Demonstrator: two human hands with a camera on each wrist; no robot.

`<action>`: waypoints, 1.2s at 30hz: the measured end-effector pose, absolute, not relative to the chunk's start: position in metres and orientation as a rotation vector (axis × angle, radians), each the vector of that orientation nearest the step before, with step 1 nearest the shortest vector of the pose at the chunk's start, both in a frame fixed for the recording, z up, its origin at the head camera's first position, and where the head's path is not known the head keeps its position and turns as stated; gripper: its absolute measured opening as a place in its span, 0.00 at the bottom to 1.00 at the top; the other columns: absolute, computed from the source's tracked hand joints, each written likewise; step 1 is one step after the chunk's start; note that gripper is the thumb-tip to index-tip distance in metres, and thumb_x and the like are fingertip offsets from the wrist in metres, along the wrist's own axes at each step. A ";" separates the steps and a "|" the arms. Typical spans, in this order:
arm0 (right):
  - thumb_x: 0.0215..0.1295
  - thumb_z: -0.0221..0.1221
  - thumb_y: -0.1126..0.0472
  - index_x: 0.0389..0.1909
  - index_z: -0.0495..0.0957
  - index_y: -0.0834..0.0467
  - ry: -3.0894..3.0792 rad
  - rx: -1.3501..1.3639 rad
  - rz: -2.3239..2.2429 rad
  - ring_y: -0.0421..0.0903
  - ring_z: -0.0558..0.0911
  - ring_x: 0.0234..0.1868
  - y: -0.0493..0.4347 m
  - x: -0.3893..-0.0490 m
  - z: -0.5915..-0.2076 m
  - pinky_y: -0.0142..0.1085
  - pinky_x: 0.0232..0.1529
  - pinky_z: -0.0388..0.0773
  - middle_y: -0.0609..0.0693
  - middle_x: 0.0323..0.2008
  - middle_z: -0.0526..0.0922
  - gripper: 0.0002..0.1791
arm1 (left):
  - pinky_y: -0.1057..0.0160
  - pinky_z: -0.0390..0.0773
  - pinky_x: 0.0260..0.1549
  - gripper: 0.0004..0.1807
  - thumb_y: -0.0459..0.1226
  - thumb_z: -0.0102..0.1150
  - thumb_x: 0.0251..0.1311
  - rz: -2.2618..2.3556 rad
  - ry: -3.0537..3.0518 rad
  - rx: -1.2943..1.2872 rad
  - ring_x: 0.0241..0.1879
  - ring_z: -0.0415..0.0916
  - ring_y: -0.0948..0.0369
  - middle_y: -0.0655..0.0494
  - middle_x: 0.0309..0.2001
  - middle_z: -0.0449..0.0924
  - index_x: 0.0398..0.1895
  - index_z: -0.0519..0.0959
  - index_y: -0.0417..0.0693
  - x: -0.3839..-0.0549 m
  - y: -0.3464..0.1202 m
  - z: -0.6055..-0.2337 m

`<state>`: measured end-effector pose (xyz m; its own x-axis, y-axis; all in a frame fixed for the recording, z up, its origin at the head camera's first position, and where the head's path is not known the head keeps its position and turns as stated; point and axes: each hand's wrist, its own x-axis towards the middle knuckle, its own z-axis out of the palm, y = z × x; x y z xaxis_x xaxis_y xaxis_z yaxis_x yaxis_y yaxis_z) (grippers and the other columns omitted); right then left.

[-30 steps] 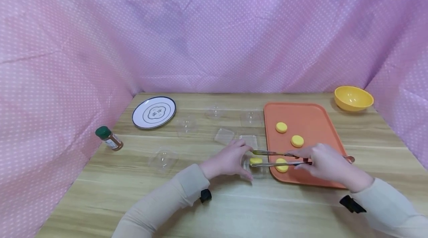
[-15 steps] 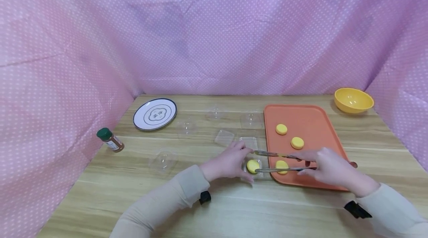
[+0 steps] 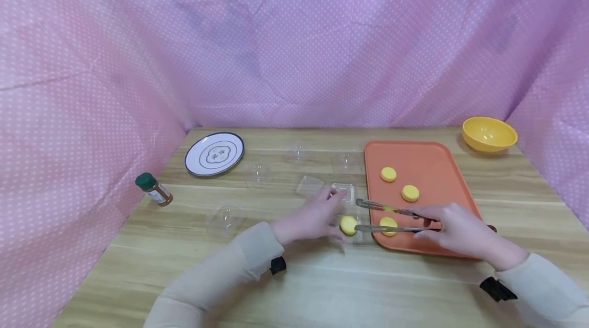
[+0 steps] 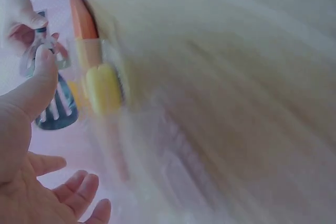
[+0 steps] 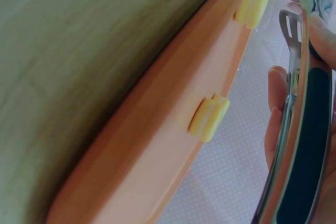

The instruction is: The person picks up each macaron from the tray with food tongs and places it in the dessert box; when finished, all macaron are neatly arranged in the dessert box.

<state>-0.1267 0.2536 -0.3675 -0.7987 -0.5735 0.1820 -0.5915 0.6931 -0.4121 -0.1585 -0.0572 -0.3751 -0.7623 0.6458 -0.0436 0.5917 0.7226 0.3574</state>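
Just beside the tray (image 3: 421, 156), I see one macaron (image 3: 348, 225) in a clear box (image 3: 356, 238); my left hand (image 3: 309, 220), fingers spread, holds nothing, while my right hand (image 3: 455, 229) grips parted tongs (image 3: 377, 205).

Bright, even light falls across the tabletop (image 3: 368, 287), laying a pale sheen at the front and soft shadows under my sleeves (image 3: 221, 271). Small highlights dot the yellow bowl (image 3: 489, 137) and the clear domes (image 3: 226, 217), while the pink cloth (image 3: 294, 46) darkens in its folds. In the left wrist view, blur smears the tabletop beyond my left hand (image 4: 21, 182) under a milky haze. The right wrist view is dimmer, its wood soft, with a dark shadow along the tray (image 5: 152, 124).
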 end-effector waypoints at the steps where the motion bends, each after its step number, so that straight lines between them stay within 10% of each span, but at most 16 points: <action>1: 0.49 0.71 0.58 0.51 0.81 0.55 -2.862 0.979 0.721 0.27 0.68 0.23 0.254 -0.127 -0.367 0.25 0.22 0.70 0.35 0.28 0.80 0.25 | 0.64 0.72 0.56 0.56 0.53 0.71 0.42 0.504 2.765 1.011 0.53 0.68 0.59 0.48 0.59 0.64 0.72 0.54 0.43 -0.159 -0.060 -0.374; 13: 0.45 0.72 0.60 0.50 0.81 0.56 -2.862 0.957 0.695 0.27 0.64 0.19 0.254 -0.127 -0.370 0.24 0.18 0.64 0.30 0.22 0.73 0.26 | 0.55 0.69 0.59 0.38 0.46 0.67 0.54 0.629 2.769 1.070 0.55 0.67 0.56 0.49 0.57 0.68 0.65 0.66 0.41 -0.160 -0.118 -0.375; 24: 0.48 0.71 0.58 0.52 0.80 0.54 -2.885 0.966 0.705 0.27 0.65 0.19 0.255 -0.126 -0.373 0.24 0.19 0.64 0.30 0.21 0.72 0.26 | 0.49 0.60 0.67 0.49 0.51 0.73 0.44 0.530 2.610 1.134 0.69 0.51 0.51 0.46 0.71 0.53 0.70 0.61 0.49 -0.158 -0.157 -0.379; 36: 0.48 0.71 0.58 0.52 0.81 0.54 -2.860 0.988 0.733 0.27 0.65 0.20 0.253 -0.126 -0.375 0.24 0.19 0.63 0.31 0.21 0.70 0.26 | 0.48 0.61 0.67 0.42 0.53 0.67 0.51 0.462 2.592 1.164 0.69 0.56 0.51 0.47 0.69 0.59 0.69 0.63 0.56 -0.158 -0.170 -0.387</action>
<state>-0.1261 0.2527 -0.3747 -0.7983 -0.5761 0.1756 -0.5895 0.6878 -0.4235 -0.1579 -0.1699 -0.3868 -0.6446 0.7571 -0.1062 0.6738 0.6282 0.3890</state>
